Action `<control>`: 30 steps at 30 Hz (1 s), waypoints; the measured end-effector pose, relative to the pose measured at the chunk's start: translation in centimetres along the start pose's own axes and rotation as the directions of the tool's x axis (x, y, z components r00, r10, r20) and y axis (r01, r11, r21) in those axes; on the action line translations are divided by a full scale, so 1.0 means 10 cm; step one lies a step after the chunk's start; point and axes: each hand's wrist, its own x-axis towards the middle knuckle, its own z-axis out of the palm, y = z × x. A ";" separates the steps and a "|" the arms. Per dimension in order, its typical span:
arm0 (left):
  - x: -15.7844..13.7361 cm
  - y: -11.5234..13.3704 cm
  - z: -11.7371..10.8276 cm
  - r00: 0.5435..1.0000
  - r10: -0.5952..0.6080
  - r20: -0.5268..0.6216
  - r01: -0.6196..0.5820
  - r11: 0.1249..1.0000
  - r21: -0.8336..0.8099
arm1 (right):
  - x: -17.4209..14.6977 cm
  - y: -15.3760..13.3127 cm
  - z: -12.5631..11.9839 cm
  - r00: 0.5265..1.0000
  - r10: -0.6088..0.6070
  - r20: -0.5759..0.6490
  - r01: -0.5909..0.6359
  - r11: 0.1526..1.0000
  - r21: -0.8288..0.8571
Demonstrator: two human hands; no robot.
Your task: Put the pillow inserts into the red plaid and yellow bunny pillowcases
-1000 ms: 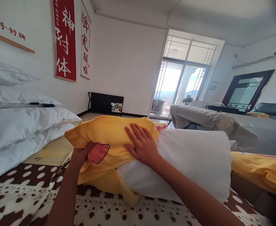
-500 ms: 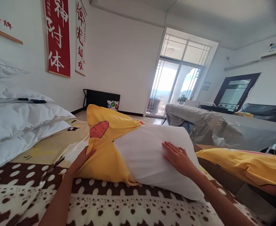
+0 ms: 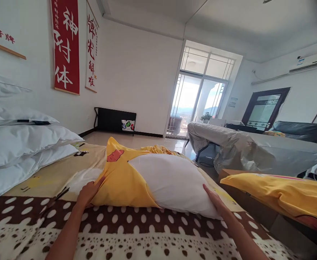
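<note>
A white pillow (image 3: 172, 180) lies on the patterned blanket (image 3: 137, 242), its left part inside a yellow pillowcase (image 3: 126, 187) with an orange-red printed shape. My left hand (image 3: 89, 191) is closed on the left edge of the case, its fingertips partly hidden by the cloth. Against the pillow's uncovered right end rests my right hand (image 3: 212, 198), its fingers stretched out and holding nothing. Behind the pillow, some bunched yellow cloth (image 3: 158, 148) shows along its far edge.
Stacked white pillows (image 3: 28, 141) stand on the left. To the right, another yellow pillow (image 3: 280, 193) lies over a cardboard box (image 3: 229, 172). Farther back are plastic-covered furniture (image 3: 245, 148), a black folded panel (image 3: 109, 121) by the wall and a glass door (image 3: 188, 97).
My right hand has slid from the pillow's top to its right end. The pillow and case look flatter, and the case's raised far-left corner has dropped. The camera view has shifted slightly.
</note>
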 end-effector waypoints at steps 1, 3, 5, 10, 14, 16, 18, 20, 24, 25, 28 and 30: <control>-0.02 0.04 0.00 1.000 0.011 0.013 -0.010 0.999 -0.036 | -0.04 -0.05 0.02 1.000 0.005 0.025 -0.006 0.998 0.056; -0.06 0.15 0.01 0.998 0.063 0.026 -0.059 0.989 -0.136 | -0.13 -0.20 0.05 0.997 0.051 0.050 -0.060 0.979 0.195; -0.13 0.31 0.01 0.993 0.120 0.002 -0.115 0.964 -0.241 | -0.23 -0.42 0.02 0.994 0.098 0.043 -0.107 0.938 0.329; -0.30 0.56 -0.32 0.961 0.083 -0.265 -0.186 0.901 -0.391 | -0.53 -0.90 -0.43 0.998 0.040 -0.041 -0.021 0.917 0.399; -0.33 0.33 -0.82 0.903 -0.023 -0.429 -0.149 0.920 -0.362 | -0.77 -0.79 -0.75 0.997 -0.070 -0.013 0.071 0.991 0.111; -0.29 0.10 -0.97 0.899 -0.008 -0.439 -0.129 0.951 -0.281 | -0.86 -0.62 -0.72 0.986 -0.148 0.078 0.158 0.978 -0.140; -0.21 -0.11 -1.02 0.929 0.039 -0.367 -0.078 0.993 -0.091 | -0.97 -0.47 -0.59 0.960 -0.215 0.181 0.273 0.863 -0.425; -0.15 -0.23 -1.02 0.964 0.023 -0.265 0.008 0.993 0.115 | -1.13 -0.41 -0.42 0.919 -0.335 0.207 0.387 0.679 -0.623; -0.29 0.11 -0.98 0.914 0.214 -0.344 -0.117 0.952 0.281 | -1.71 -0.60 -0.12 0.621 -0.755 0.208 0.661 0.362 -0.658; -0.41 0.30 -0.95 0.870 0.356 -0.340 -0.265 0.921 0.287 | -1.88 -0.67 -0.03 0.503 -0.819 0.276 0.753 0.259 -0.605; -0.88 0.87 -0.75 0.664 0.748 -0.017 -0.740 0.660 0.130 | -2.28 -0.84 0.34 0.206 -0.861 0.464 0.892 -0.029 -0.451; -1.17 1.15 -0.51 0.526 0.817 0.238 -0.849 0.521 0.088 | -2.35 -0.89 0.62 0.135 -0.879 0.457 0.888 -0.097 -0.450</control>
